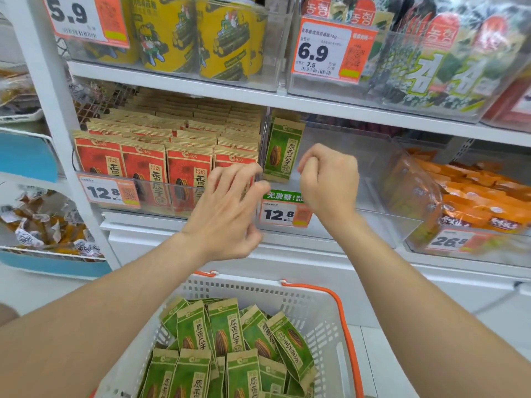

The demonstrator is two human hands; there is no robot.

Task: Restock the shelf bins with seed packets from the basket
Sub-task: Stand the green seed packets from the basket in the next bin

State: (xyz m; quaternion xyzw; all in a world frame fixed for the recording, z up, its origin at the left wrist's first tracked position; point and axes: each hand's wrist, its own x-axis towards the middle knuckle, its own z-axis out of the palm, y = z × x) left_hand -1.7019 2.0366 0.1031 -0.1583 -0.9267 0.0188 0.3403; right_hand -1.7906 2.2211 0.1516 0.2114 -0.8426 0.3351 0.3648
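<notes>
Head view shows left grip (227, 208) spread wide, empty; right grip (330, 182) curled, empty; green packet (283, 150) just left of it stands alone and could tip if bumped.

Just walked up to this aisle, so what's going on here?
A person is restocking a store shelf. The white basket below holds many green seed packets. Only one green packet stands in the clear bin, at its left side. Both hands are up at that bin: the left hand open, the right hand curled, neither holding a packet.
</notes>
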